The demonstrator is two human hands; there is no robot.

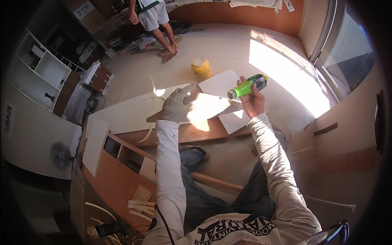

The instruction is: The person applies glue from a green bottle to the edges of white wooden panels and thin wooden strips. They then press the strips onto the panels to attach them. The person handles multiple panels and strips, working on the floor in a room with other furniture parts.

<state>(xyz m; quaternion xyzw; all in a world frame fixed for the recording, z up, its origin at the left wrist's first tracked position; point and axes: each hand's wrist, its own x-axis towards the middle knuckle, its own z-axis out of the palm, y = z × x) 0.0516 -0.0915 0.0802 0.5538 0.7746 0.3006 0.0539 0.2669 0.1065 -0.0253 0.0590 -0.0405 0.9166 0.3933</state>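
Observation:
My right hand (252, 98) is bare and wrapped round a bright green squeeze bottle (247, 86) with a dark label. The bottle lies tilted, its open-looking mouth toward the left and its base up to the right. My left hand (176, 105), in a pale work glove, has its curled fingers at the edge of a brown board (206, 111), which sunlight whitens in part. The bottle is above the board's right end, apart from it. White panels (132, 107) lie under and around the board.
A yellow tub (201, 69) stands on the floor beyond the panels. Further off, another person (157, 24) stands barefoot. A wooden cabinet frame (122, 179) and edging strips (141, 207) lie at my left, near a fan (60, 156). A glass door (347, 51) is at the right.

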